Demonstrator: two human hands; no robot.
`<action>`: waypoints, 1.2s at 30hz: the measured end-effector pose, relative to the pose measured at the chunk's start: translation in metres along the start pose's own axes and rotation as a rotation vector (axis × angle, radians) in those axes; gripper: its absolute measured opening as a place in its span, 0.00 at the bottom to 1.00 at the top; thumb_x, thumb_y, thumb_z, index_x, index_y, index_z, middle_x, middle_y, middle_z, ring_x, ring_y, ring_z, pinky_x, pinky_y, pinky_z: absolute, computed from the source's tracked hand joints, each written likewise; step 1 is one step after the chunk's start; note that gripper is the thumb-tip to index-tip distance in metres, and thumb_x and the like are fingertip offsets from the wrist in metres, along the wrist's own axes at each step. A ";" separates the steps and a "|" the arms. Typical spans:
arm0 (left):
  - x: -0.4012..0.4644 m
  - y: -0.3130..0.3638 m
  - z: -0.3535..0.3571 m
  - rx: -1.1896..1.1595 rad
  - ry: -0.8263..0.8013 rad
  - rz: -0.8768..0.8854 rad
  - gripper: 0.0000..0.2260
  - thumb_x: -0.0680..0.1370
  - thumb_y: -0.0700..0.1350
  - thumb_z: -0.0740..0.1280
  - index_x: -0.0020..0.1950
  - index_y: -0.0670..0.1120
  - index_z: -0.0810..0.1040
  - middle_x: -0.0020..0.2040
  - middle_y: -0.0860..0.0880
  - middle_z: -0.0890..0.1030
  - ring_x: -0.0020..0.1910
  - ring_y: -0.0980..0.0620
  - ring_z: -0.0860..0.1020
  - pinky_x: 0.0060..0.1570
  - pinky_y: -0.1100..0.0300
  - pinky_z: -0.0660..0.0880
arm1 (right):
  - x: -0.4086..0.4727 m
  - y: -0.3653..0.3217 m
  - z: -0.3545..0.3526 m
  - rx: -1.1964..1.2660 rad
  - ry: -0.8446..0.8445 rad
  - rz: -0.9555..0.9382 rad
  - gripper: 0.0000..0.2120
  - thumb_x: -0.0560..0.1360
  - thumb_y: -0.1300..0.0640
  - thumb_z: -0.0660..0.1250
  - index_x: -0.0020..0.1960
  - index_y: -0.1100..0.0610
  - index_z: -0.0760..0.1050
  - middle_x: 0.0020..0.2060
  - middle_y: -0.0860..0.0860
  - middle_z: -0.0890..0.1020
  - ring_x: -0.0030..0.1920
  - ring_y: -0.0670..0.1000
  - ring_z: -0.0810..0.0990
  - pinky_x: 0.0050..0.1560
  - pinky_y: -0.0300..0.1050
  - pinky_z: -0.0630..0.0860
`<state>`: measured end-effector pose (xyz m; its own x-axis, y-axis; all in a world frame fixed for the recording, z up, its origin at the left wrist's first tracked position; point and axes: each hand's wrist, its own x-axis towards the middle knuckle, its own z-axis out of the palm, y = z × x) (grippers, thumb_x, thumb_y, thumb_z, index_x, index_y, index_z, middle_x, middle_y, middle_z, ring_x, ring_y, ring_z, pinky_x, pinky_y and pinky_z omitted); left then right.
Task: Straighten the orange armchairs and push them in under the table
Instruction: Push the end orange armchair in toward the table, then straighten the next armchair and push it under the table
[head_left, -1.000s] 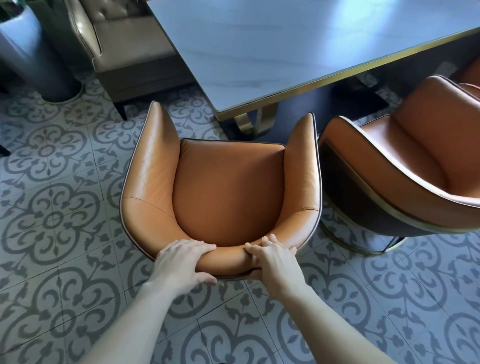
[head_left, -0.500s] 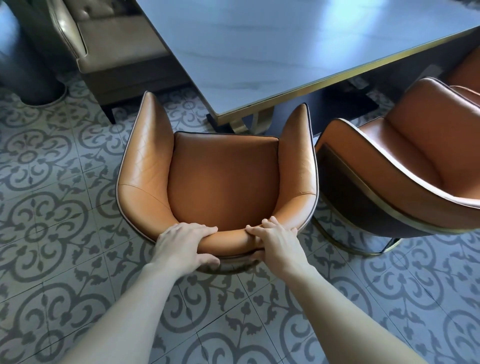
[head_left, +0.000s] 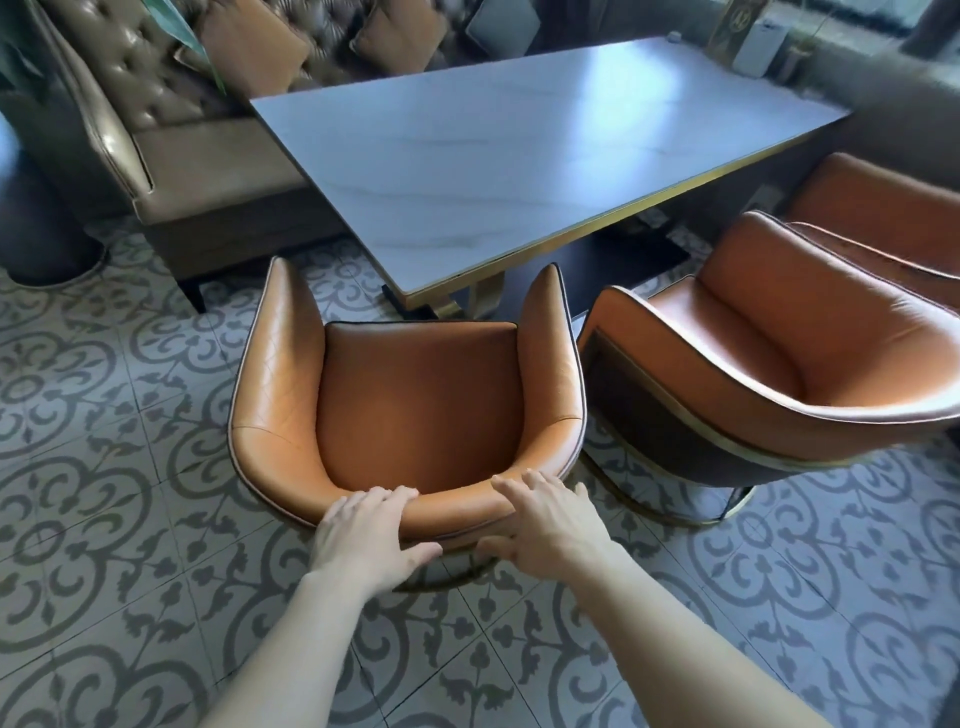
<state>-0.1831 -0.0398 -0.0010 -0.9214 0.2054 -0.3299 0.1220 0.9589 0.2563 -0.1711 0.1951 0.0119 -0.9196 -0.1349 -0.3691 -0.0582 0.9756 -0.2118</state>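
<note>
An orange armchair (head_left: 415, 395) stands in front of me, facing the corner of the white marble table (head_left: 519, 156). Its arm tips nearly reach the table's gold edge. My left hand (head_left: 366, 535) and my right hand (head_left: 545, 525) both grip the top of its backrest, fingers over the rim and thumbs behind. A second orange armchair (head_left: 769, 364) stands to the right, turned at an angle, almost touching the first one. A third orange armchair (head_left: 878, 218) shows partly at the far right.
A brown tufted sofa (head_left: 171, 145) with cushions runs along the table's far left side. A dark round planter base (head_left: 47, 249) stands at the left edge. The floor is patterned tile (head_left: 104, 519). Small items (head_left: 753, 47) sit on a ledge at the table's far end.
The armchair has moved forward toward the table with both hands still gripping its backrest. My view has tilted up, showing more of the table and sofa.
</note>
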 end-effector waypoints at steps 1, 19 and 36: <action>-0.001 0.007 -0.007 0.001 -0.005 0.006 0.36 0.71 0.74 0.64 0.75 0.60 0.64 0.70 0.55 0.74 0.69 0.51 0.70 0.74 0.50 0.63 | -0.006 0.003 -0.007 -0.004 0.001 0.015 0.41 0.72 0.26 0.64 0.78 0.40 0.56 0.72 0.50 0.69 0.75 0.54 0.65 0.73 0.71 0.61; -0.021 0.255 -0.054 0.035 0.011 0.031 0.44 0.67 0.78 0.61 0.80 0.62 0.55 0.80 0.52 0.60 0.79 0.50 0.57 0.78 0.44 0.52 | -0.128 0.213 -0.138 0.022 0.038 0.147 0.52 0.64 0.16 0.55 0.81 0.39 0.46 0.83 0.53 0.53 0.83 0.56 0.47 0.73 0.79 0.45; 0.044 0.575 -0.037 0.055 0.069 0.176 0.45 0.68 0.78 0.61 0.80 0.63 0.51 0.82 0.51 0.57 0.80 0.48 0.53 0.78 0.42 0.51 | -0.192 0.506 -0.230 0.050 0.144 0.240 0.51 0.65 0.17 0.55 0.81 0.39 0.46 0.83 0.53 0.51 0.83 0.57 0.46 0.75 0.77 0.46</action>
<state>-0.1669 0.5136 0.1658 -0.9071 0.3586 -0.2204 0.3015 0.9189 0.2543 -0.1136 0.7547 0.1840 -0.9505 0.1287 -0.2827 0.1842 0.9663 -0.1795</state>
